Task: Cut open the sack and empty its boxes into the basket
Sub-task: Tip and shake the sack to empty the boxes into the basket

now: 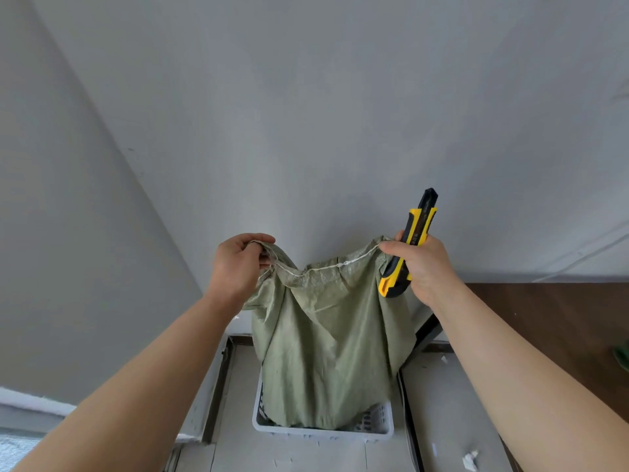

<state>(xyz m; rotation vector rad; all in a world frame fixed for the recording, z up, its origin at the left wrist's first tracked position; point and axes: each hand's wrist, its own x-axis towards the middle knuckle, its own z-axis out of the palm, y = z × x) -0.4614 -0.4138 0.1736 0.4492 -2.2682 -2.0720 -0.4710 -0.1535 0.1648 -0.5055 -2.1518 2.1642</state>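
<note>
Head view: my left grip (238, 264) pinches one top corner of the green woven sack (326, 335). My right grip (425, 267) pinches the other corner and also clamps a yellow-black utility knife (408, 247). The sack hangs at 6 o'clock from the hands, its lower end inside the white plastic basket (323, 432). The cloth is limp, so I judge cutting done and dumping nearly over. Boxes not visible, can't confirm. Left: shake out, drop the sack. Pale floor (459, 403), grey wall (306, 97), dark brown desk (544, 318) at 3 o'clock, paper scrap (471, 459) at 5.

Grey wall (306, 114), brown tabletop (551, 321), scrap-littered pale floor (292, 454)
</note>
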